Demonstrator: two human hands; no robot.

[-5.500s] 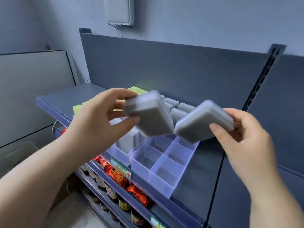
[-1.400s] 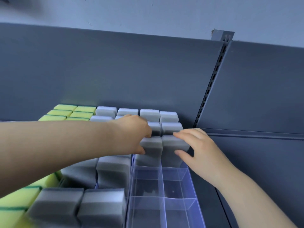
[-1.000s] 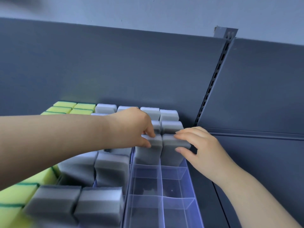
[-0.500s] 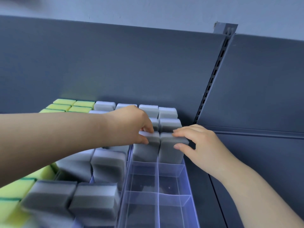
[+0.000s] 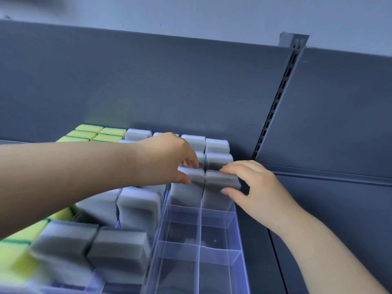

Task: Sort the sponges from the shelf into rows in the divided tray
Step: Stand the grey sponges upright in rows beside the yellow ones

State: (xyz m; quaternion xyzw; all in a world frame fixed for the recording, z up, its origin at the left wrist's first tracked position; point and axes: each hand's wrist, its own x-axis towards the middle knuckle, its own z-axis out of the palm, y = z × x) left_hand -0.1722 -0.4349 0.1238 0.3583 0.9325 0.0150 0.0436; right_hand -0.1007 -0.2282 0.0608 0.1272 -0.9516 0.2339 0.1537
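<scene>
Both hands have come down since the moment seconds earlier when each held a grey sponge in mid-air. The two sponges now stand in the clear divided tray [image 5: 200,234], and little has shifted in the last half second. The left hand [image 5: 169,160] pinches the top of the left sponge [image 5: 188,187] between curled fingers and thumb. The right hand [image 5: 254,185] lays its fingers over the top of the right sponge [image 5: 218,192], with the thumb pressed to its front face. The pair stand on edge, touching side by side, in adjoining compartments of the tray's right-hand columns. Their broad faces are turned to the camera and their tops rise above the rim. More grey sponges [image 5: 216,145] stand in rows behind them, others [image 5: 118,249] fill the tray to the left, and yellow-green sponges [image 5: 101,132] sit at far left. The tray rests on a dark grey shelf [image 5: 258,262] backed by a grey panel [image 5: 148,92] and a slotted upright [image 5: 275,102], under a pale wall [image 5: 212,13].
</scene>
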